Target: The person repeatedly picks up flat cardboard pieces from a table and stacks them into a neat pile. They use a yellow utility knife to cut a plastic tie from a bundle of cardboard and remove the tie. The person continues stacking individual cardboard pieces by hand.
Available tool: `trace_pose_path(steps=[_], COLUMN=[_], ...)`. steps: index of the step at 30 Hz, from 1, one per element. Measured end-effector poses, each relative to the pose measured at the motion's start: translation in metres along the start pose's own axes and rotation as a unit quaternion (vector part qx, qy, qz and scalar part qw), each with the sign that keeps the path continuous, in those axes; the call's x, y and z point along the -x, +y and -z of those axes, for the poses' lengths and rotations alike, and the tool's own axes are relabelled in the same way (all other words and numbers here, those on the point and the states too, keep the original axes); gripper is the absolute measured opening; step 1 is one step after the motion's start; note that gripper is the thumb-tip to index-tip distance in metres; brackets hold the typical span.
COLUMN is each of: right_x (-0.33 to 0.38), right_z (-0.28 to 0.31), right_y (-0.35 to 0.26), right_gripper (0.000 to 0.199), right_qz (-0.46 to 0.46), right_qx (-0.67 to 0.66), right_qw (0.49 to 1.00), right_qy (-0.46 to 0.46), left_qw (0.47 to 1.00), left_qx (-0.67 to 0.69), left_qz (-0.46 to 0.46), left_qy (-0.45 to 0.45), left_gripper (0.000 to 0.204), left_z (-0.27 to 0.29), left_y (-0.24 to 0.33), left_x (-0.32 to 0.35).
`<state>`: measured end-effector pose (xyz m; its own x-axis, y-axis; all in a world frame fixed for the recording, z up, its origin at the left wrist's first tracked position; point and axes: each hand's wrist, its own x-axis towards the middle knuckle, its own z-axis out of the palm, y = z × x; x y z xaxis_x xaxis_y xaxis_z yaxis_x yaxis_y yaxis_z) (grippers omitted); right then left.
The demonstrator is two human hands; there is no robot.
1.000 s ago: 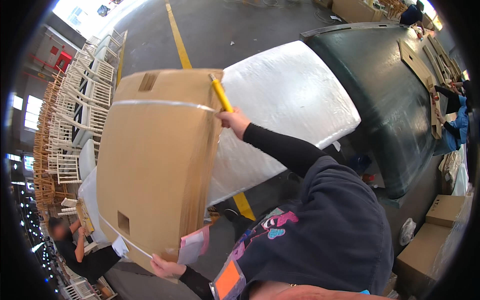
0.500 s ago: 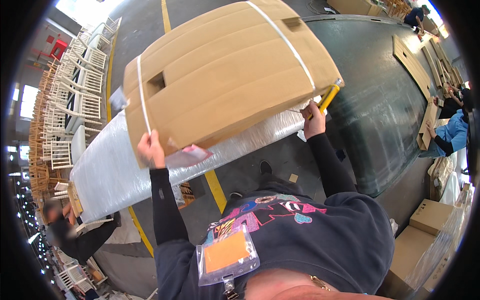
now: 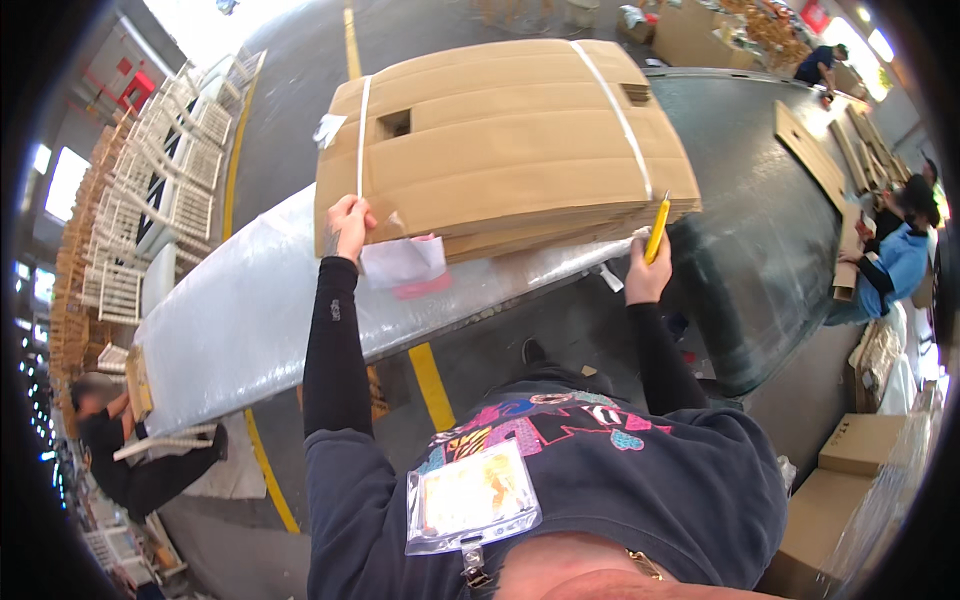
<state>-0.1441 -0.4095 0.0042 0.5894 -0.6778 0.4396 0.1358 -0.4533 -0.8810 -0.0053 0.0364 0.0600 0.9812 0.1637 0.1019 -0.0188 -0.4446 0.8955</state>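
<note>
A strapped bundle of flat cardboard sheets (image 3: 510, 150) lies on a plastic-wrapped table (image 3: 230, 310), its layered edge toward me. Two white straps cross it. At the left strap (image 3: 364, 135), my left hand (image 3: 350, 226) has its fingers closed at the bundle's near edge. A white and pink paper (image 3: 405, 262) hangs beside that hand. My right hand (image 3: 648, 268) is closed around a yellow utility knife (image 3: 657, 230), tip up, just off the bundle's near right corner by the right strap (image 3: 615, 110).
A dark green-topped table (image 3: 740, 250) stands to the right, with cardboard pieces on its far side. A co-worker in blue (image 3: 900, 265) works there; another person (image 3: 130, 440) crouches at left. White chairs (image 3: 190, 170) line the left. Cartons (image 3: 835, 490) sit at lower right.
The bundle has come down flatter onto the wrapped table, showing its layered edge. My left hand still grips near the left strap. The knife has turned more upright, away from the right strap.
</note>
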Motion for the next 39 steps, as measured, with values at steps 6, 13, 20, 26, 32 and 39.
trace_pose_path(steps=[6,13,20,26,32,39], right_x=[-0.005,-0.057,-0.114,-0.131,-0.130,-0.109], right_z=[0.013,-0.059,-0.140,-0.185,-0.202,-0.203], right_y=[-0.077,-0.129,-0.114,-0.129,-0.133,-0.143], right_gripper=[0.049,0.025,0.034,0.031,0.044,0.046], right_qz=[-0.326,-0.303,-0.216,-0.332,-0.265,-0.281], right_qx=[-0.438,-0.434,-0.282,-0.392,-0.366,-0.400], right_qw=[0.753,0.652,0.658,0.460,0.497,0.488], right_qy=[-0.366,-0.543,-0.664,-0.725,-0.741,-0.723], left_qw=[0.998,0.998,0.997,0.996,0.995,0.998], left_qx=[-0.060,0.063,0.073,0.061,0.070,0.038], left_qz=[0.026,0.022,0.022,0.041,0.056,0.028], left_qy=[0.026,-0.011,0.017,0.044,0.045,0.029], left_gripper=[0.023,0.020,0.017,0.016,0.016,0.014], left_z=[0.003,0.016,0.009,0.011,0.005,0.012], left_y=[-0.006,-0.005,-0.006,-0.001,0.008,0.005], left_x=[-0.002,0.000,0.006,0.018,0.018,0.023])
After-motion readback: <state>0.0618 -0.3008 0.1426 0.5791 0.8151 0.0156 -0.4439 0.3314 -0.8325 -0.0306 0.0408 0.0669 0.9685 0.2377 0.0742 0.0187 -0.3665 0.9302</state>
